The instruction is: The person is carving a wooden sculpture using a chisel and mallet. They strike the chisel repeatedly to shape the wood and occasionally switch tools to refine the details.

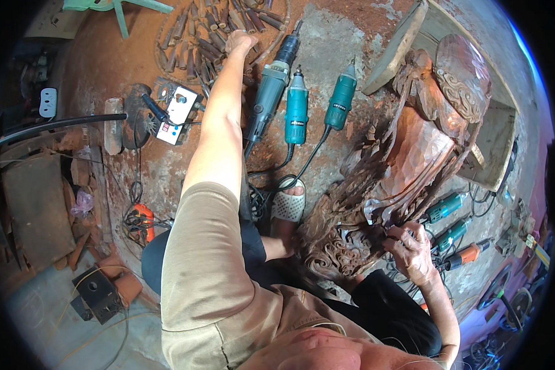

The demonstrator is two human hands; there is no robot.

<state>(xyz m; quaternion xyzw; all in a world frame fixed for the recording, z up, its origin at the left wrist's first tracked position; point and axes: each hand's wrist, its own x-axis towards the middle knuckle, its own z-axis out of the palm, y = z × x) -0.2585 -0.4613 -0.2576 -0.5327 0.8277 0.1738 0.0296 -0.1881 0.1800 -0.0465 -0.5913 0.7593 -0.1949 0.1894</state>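
Note:
My left hand (240, 42) is stretched far forward, over the near part of a pile of chisels (213, 43) with dark handles. It touches or hovers just above them; its fingers are too small and hidden to read. On the right, a large reddish-brown wood carving (413, 154) leans away from me, with swirling curls (342, 250) at its near end. My right hand (410, 253) rests against the carving's near right side, fingers curled inward. Whatever may be in those fingers is hidden.
A grey-green power grinder (269, 92) and two teal ones (296, 108) (341, 98) lie between pile and carving, cords trailing towards my sandalled foot (288, 203). More teal tools (447, 208) and an orange one (467, 254) lie right. A white control box (179, 108) sits left; a wooden crate (496, 145) stands behind the carving.

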